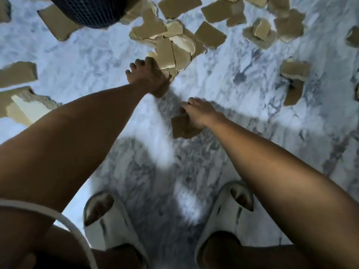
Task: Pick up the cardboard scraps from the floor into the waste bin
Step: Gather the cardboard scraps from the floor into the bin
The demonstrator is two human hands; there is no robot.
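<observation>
Gathering torn tan cardboard scraps (171, 53) with my left hand (149, 78), right hand (198, 113) gripping one brown cardboard piece (179, 126), I judge the dark mesh waste bin (93, 10) comes next.

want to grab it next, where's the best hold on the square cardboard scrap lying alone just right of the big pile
Probably its near right edge. The square scrap lies flat with bare floor there, while its left side meets the pile. Come from the right and slide fingers under.

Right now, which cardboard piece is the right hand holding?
The small brown cardboard scrap under the right hand, nearest the slippers; the other scraps lie farther away.
</observation>
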